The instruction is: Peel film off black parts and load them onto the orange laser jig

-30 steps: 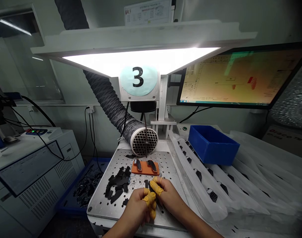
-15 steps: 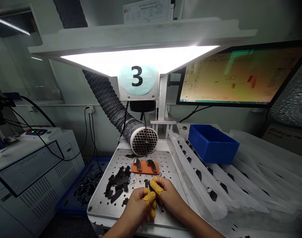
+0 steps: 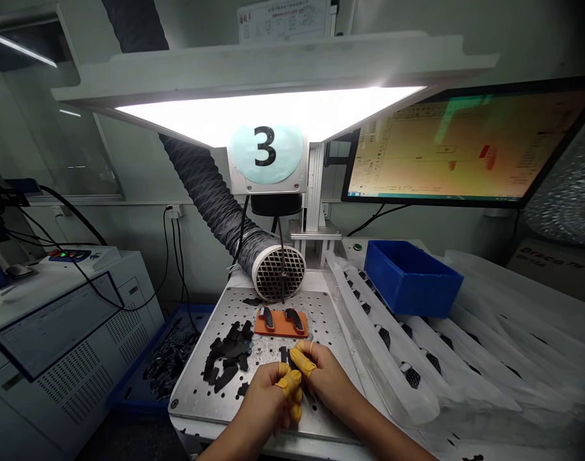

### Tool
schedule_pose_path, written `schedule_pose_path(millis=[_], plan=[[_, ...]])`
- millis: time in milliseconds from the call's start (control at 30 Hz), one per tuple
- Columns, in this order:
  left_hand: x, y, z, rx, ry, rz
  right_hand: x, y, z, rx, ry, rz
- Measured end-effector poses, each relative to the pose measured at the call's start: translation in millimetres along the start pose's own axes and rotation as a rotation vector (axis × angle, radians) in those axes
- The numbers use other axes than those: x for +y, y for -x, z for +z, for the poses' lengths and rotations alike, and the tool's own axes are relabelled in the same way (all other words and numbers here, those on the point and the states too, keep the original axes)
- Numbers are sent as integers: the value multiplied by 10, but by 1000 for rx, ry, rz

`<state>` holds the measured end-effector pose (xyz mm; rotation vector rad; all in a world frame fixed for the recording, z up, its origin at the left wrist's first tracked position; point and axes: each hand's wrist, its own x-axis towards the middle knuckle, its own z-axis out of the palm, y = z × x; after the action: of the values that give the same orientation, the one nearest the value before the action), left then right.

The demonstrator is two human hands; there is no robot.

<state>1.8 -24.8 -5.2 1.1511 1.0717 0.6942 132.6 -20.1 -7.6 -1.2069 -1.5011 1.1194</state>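
Firstly, left to right: blue tray (image 3: 170, 365) heaped with black offcuts; perforated steel plate (image 3: 191, 403) bearing matte black flat pieces (image 3: 228, 355) and an orange jig (image 3: 280, 324). Left hand (image 3: 261, 400) and right hand (image 3: 324, 374), in yellow finger cots (image 3: 290, 384), curled, fingertips close beside a small black piece (image 3: 285, 355); hold unclear. Rightward: white plastic sleeves (image 3: 383, 346), blue plastic bin (image 3: 410, 276).

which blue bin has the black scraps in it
The low tray left of the metal plate holds the scraps; the deeper bin on the right shows none.
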Motion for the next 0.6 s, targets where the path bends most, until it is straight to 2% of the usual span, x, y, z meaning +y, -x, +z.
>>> schedule_pose_path(millis=[600], plan=[[15, 1, -16, -22, 0, -3, -21, 7, -7, -3, 21, 8]])
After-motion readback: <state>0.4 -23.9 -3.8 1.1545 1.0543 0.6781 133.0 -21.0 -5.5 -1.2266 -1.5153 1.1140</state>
